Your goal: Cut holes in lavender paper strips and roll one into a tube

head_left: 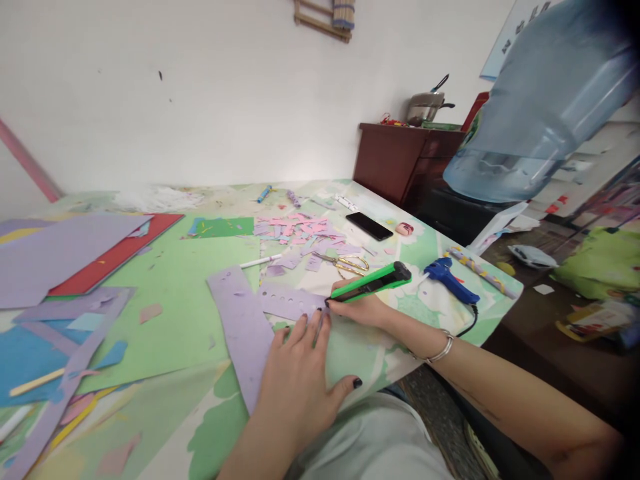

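My right hand [361, 308] fingers clamp slim green plastic knife [374, 282], tip toward left hand [299, 383] | left fingers flat, apart, on holed purple paper strip [285, 300]

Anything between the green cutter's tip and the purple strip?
Nothing visible. The right hand holds the green cutter with its tip on the purple strip; the left hand presses flat close beside the tip.

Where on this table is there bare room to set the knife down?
The big green sheet lies bare between the red sheet and the purple strip. Bare tablecloth also shows at the near edge, beside the left hand. Crowded: the scraps around the scissors, just beyond the right hand holding the green knife.
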`<state>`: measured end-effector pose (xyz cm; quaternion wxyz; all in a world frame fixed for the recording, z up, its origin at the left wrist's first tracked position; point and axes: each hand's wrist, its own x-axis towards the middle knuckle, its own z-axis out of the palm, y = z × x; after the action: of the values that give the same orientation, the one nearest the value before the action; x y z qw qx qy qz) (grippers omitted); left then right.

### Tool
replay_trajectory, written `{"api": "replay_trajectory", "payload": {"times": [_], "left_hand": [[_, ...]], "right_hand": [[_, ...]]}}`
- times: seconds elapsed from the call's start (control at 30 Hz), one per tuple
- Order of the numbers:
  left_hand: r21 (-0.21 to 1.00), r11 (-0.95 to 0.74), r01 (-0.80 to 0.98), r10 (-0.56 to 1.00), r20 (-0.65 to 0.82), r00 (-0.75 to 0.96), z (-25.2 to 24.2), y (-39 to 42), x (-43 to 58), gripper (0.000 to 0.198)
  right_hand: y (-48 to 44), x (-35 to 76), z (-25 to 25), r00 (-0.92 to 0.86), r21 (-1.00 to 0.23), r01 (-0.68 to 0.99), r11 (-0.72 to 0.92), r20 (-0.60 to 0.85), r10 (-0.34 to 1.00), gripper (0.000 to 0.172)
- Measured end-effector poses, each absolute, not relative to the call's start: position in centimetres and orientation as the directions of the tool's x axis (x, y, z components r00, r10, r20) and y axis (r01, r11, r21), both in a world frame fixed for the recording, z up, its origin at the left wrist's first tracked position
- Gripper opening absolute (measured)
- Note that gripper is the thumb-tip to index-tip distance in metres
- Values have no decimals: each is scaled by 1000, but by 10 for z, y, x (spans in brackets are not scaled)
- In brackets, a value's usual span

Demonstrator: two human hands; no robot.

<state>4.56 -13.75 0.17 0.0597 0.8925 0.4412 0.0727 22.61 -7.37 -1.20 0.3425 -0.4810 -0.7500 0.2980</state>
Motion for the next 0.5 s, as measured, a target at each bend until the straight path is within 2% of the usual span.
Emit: {"api": "replay_trajectory", "payload": {"times": [0.2,0.33,0.43,0.5], "left_hand": [[198,-593,781,802,55,595,-1,-138,45,81],[235,-620,748,763,-42,645,12,-129,34,83],[265,-630,730,734,-104,672,26,-107,22,70],[275,-581,766,781,-75,620,29,-85,15,63]], "right_hand": [[-74,227,-14,-283,-787,517,337,215,935,17],[-72,229,-15,-295,-791,502,350,224,929,18],[-71,230,-17,-298,-807,485,337,210,931,17],[-69,231,-18,-304,-831,452,324,198,932,15]]}}
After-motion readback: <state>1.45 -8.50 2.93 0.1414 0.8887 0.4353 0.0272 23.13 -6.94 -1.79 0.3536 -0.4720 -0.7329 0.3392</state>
